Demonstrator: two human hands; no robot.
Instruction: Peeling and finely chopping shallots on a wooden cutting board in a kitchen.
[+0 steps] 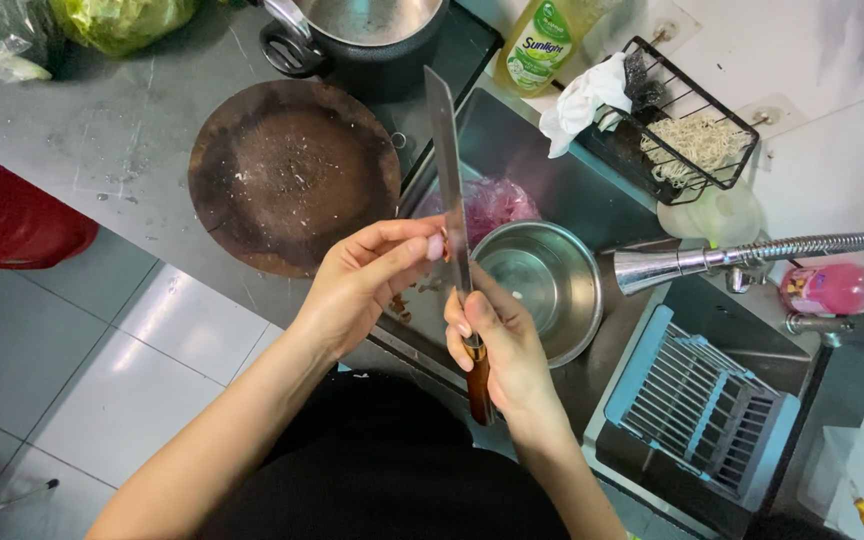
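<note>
A long kitchen knife (445, 160) with a brown wooden handle points away from me over the edge of the sink. My right hand (504, 345) grips its handle, thumb up against the base of the blade. The fingertips of my left hand (364, 283) touch the flat of the blade near its lower part. Under the hands, in the sink (512, 150), sits an empty steel bowl (542, 280). A pink plastic bag (497, 205) lies just beyond it.
A round dark wooden chopping board (292, 175) lies on the steel counter at left, a black pot (367, 40) behind it. A flexible tap (752, 255) reaches in from the right. A wire rack (687, 130), a yellow dish-soap bottle (542, 45) and a grey drainer (702, 400) surround the sink.
</note>
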